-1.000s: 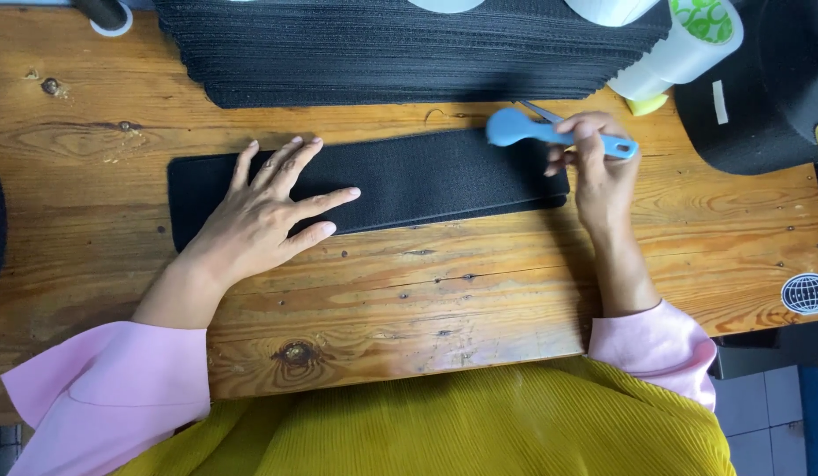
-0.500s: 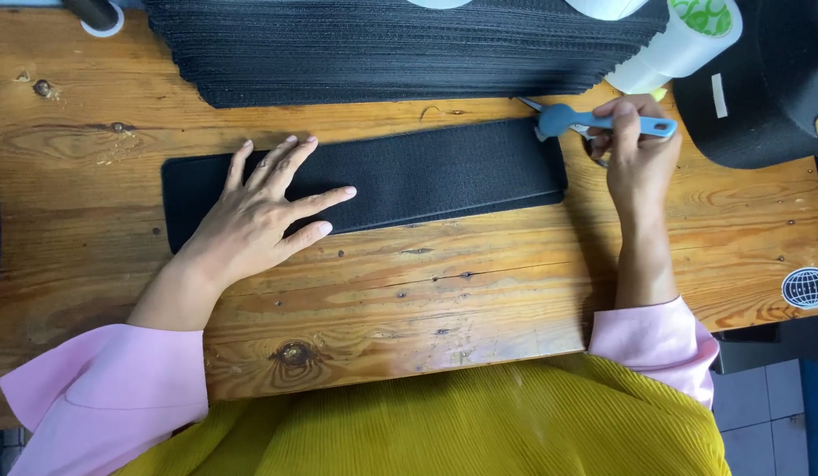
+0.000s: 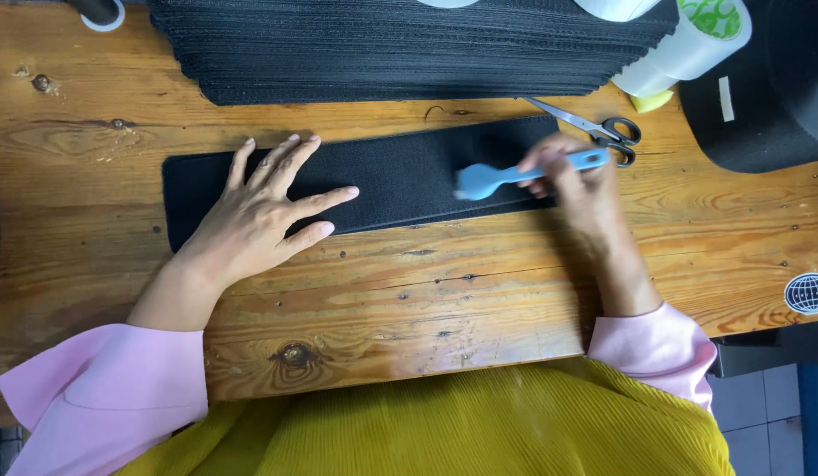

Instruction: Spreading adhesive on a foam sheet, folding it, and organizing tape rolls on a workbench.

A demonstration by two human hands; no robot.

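Where knotty wooden table (image 3: 409,291) bears black strip (image 3: 400,172): left hand (image 3: 259,216) flat, spread; right hand (image 3: 581,181) clamped on blue brush (image 3: 506,176).

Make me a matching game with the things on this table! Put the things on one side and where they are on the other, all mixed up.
Things:
1. left hand
2. right hand
3. scissors
4. tape roll

Places or states:
A. lying on the wood beside the strip's right end
B. pressed flat on the black strip
C. holding a blue brush
D. at the table's far right, next to the black stack

Pairs: 1-B, 2-C, 3-A, 4-D
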